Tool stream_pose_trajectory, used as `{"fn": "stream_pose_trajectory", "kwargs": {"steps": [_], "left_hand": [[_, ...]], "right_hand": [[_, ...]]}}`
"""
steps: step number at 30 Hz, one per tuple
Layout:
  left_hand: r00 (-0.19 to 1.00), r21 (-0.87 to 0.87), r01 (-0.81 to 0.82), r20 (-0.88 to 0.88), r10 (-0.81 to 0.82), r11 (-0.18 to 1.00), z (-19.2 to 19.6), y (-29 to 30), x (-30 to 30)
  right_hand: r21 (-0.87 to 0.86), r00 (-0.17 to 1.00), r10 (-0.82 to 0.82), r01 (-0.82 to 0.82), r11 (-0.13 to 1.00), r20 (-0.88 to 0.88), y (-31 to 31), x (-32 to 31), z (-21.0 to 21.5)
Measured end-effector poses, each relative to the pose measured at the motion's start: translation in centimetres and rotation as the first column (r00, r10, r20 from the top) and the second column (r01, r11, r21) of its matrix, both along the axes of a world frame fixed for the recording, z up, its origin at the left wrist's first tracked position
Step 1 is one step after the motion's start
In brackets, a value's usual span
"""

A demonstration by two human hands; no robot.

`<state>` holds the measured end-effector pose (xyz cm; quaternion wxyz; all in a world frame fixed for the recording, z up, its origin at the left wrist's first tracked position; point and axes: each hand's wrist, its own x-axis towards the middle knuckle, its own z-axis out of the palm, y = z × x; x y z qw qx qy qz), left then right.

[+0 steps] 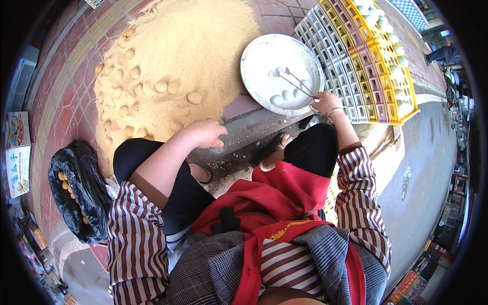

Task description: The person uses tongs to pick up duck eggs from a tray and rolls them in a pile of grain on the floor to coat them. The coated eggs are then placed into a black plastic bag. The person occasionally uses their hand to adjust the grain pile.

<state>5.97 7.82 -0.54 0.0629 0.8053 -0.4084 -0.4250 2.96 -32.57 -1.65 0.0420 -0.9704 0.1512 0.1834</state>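
My right hand (326, 103) is closed around the handle end of long metal tongs (299, 86). Their two flattened tips reach over a round white basin (247, 76). Inside the basin, several pale eggs (287, 95) lie in whitish paste or liquid. My left hand (206, 133) hangs over the step edge near my knee, fingers loosely stretched and nothing in them. Just beyond it spreads a wide heap of tan, sawdust-like powder (198, 40). Several powder-coated eggs (194, 97) rest on that heap, mostly along its left and near parts.
Stacked plastic egg crates (351, 61), white, yellow and pinkish, stand right of the basin, with pale eggs (397, 76) in the outer yellow ones. At left, a black plastic bag (76, 188) holds several brown coated eggs. Red paving (61, 96) lies left of the heap; a road (427, 168) runs at right.
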Motion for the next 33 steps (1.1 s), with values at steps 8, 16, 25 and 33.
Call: {"fn": "stream_pose_trajectory", "kwargs": {"steps": [8, 16, 25, 33], "left_hand": [[1.000, 0.003, -0.013, -0.006, 0.013, 1.000, -0.2, 0.1, 0.1], [1.000, -0.018, -0.022, 0.010, 0.022, 1.000, 0.1, -0.1, 0.0], [1.000, -0.005, -0.018, 0.024, 0.018, 1.000, -0.2, 0.1, -0.1], [1.000, 0.061, 0.009, -0.017, -0.008, 0.998, 1.9, -0.3, -0.5]], "right_hand": [[0.115, 0.999, -0.028, 0.023, 0.993, 0.042, -1.1, 0.3, -1.8], [0.273, 0.973, -0.124, 0.067, 0.960, 0.196, -4.7, -4.3, 1.5], [0.142, 0.966, -0.209, 0.187, 0.972, 0.155, -8.6, -6.9, -1.4], [0.574, 0.922, -0.385, 0.330, 0.750, -0.027, -11.8, -6.4, -3.4]]}}
